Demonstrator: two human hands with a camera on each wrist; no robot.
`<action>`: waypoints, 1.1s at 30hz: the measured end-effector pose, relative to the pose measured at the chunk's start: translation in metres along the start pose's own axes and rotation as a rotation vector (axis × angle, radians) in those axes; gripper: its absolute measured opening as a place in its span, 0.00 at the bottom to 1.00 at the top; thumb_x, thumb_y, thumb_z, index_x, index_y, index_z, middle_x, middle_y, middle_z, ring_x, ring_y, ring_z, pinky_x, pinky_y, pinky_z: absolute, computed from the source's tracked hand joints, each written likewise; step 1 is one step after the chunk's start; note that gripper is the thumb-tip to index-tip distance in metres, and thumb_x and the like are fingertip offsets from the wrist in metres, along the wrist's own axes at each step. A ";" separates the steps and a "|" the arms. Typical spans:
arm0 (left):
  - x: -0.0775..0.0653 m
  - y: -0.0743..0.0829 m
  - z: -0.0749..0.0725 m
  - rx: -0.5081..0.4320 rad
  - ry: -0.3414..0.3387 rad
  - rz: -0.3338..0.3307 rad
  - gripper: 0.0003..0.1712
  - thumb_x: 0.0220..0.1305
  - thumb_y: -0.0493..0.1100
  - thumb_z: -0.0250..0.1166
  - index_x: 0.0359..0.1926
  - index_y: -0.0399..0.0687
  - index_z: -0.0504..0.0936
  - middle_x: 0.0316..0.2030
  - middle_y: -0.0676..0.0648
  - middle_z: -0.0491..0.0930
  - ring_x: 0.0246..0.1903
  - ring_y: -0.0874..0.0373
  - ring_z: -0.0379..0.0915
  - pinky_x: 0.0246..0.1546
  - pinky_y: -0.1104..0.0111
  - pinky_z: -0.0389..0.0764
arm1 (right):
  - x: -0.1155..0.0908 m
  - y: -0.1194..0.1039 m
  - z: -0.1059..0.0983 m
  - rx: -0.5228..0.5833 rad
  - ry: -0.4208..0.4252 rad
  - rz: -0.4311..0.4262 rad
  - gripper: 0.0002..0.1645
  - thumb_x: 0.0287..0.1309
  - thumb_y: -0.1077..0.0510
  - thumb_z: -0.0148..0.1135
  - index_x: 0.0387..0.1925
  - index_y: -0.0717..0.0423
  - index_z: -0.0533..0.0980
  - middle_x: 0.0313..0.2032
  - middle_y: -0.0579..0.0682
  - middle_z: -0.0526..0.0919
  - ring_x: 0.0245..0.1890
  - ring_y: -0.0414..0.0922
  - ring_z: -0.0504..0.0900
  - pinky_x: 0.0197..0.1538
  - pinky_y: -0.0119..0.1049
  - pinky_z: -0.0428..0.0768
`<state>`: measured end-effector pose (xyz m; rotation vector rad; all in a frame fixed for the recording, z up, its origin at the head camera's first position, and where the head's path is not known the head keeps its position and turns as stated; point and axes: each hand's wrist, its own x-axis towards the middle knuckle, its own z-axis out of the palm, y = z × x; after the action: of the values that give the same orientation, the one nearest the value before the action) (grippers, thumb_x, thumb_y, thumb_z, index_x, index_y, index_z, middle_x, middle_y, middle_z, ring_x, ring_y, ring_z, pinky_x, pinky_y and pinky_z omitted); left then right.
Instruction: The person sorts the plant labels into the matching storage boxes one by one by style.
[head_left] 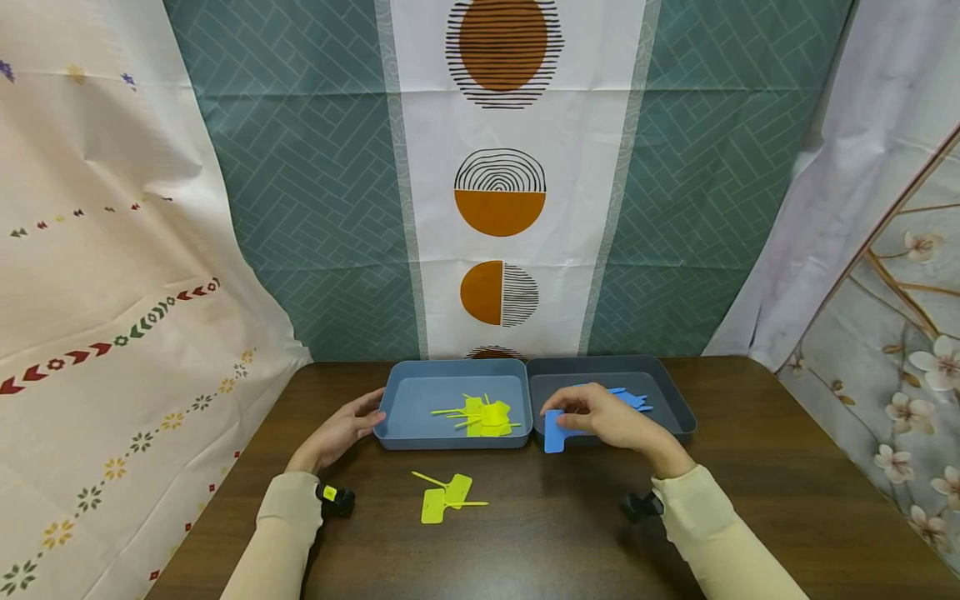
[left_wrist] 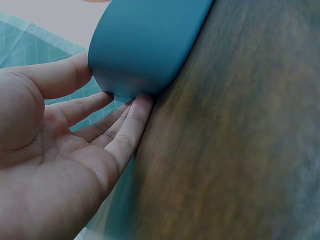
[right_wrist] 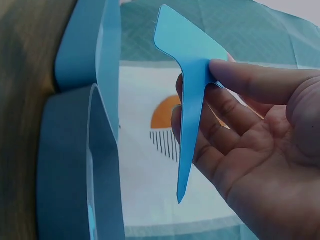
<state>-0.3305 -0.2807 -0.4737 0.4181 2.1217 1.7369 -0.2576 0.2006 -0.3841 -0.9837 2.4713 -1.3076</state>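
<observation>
My right hand (head_left: 611, 417) pinches a blue T-shaped plant label (right_wrist: 192, 75) between thumb and fingers. In the right wrist view its wide head is up and its pointed stem hangs down. In the head view this label overlaps the front wall of the dark grey tray (head_left: 672, 412), where several blue labels (head_left: 633, 400) lie. At the left end of the blue-grey tray (head_left: 412, 400), my left hand (head_left: 341, 429) touches the outer wall with extended fingers. Inside that tray, a pile of yellow tags (head_left: 491, 417) with thin stems lies toward the right.
Two more yellow tags (head_left: 433, 506) lie overlapping on the brown table (head_left: 555, 542), in front of the blue-grey tray. The trays stand side by side near the table's back edge. Patterned cloth (head_left: 498, 125) hangs behind, with more cloth at both sides.
</observation>
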 end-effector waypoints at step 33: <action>0.002 -0.001 0.000 0.003 0.001 0.000 0.40 0.82 0.39 0.53 0.83 0.36 0.42 0.79 0.28 0.46 0.77 0.32 0.47 0.76 0.42 0.51 | 0.014 0.032 -0.075 -0.099 0.066 0.165 0.12 0.72 0.66 0.59 0.52 0.62 0.82 0.43 0.55 0.85 0.44 0.48 0.79 0.54 0.46 0.81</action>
<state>-0.3324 -0.2804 -0.4749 0.4175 2.1254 1.7343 -0.3156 0.2549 -0.3622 -0.7487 2.6258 -1.1950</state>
